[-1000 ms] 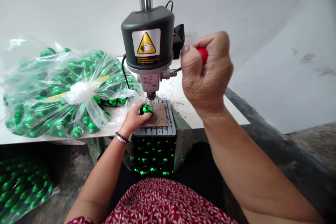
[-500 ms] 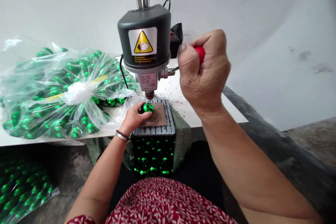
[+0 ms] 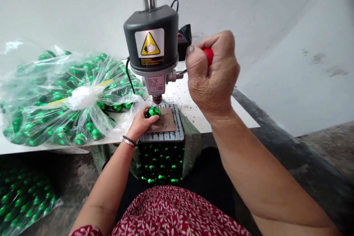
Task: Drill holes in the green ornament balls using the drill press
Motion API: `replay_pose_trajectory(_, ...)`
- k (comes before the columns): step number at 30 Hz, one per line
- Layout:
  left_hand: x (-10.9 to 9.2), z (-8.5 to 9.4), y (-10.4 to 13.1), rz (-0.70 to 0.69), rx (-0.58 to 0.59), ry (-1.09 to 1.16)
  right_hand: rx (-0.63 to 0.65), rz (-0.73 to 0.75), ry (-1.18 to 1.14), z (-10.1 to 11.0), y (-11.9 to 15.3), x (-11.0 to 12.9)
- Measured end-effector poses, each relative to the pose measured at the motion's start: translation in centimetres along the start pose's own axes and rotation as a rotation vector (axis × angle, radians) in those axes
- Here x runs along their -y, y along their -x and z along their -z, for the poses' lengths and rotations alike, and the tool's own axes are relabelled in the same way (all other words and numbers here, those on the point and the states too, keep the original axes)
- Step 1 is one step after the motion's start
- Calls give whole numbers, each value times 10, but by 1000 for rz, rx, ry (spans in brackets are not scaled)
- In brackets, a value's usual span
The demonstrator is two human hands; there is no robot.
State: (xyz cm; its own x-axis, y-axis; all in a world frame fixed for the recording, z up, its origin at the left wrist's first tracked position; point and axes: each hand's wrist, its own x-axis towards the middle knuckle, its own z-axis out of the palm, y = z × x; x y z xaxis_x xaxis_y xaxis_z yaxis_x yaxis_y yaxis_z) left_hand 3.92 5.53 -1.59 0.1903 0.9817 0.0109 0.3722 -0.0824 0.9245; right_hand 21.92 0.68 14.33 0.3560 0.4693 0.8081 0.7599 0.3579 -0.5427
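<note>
My left hand [image 3: 142, 121] grips a shiny green ball [image 3: 153, 112] between thumb and fingers, over a brown board [image 3: 167, 121] on the drill press base [image 3: 179, 127]. The drill chuck [image 3: 157, 99] hangs just above the ball, with a thin bit pointing down; whether the bit touches the ball I cannot tell. My right hand [image 3: 214, 75] is wrapped round the red knob [image 3: 208, 56] of the lever on the right side of the drill press [image 3: 151, 40]. The knob is partly hidden by the fingers.
On the white table [image 3: 243, 112] at left lies a clear plastic bag [image 3: 83, 97] full of green balls. Another bag [image 3: 24, 195] of them is on the floor. Dark shavings dot the table. A green cloth [image 3: 192, 145] hangs around the base, below which more green balls show.
My left hand has shifted the green ball slightly left, away from the bit. My right hand keeps its hold on the lever knob, and the view has moved a little.
</note>
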Motion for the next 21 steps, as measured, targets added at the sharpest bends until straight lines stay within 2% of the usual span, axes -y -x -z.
replay_pose_trajectory(3,0,2,-2,19,20,32,1,6,-66,1,-5,2)
replay_pose_trajectory(5,-1,4,-3,21,46,41,45,-10,-70,1,-15,4)
replay_pose_trajectory(9,-3,8,-2,19,81,36,171,-129,84,-5,-44,7)
replay_pose_trajectory(13,-4,9,-2,11,101,34,218,-206,156,-16,-67,6)
replay_pose_trajectory(21,-7,5,2,9,91,-53,216,-204,97,-17,-65,5)
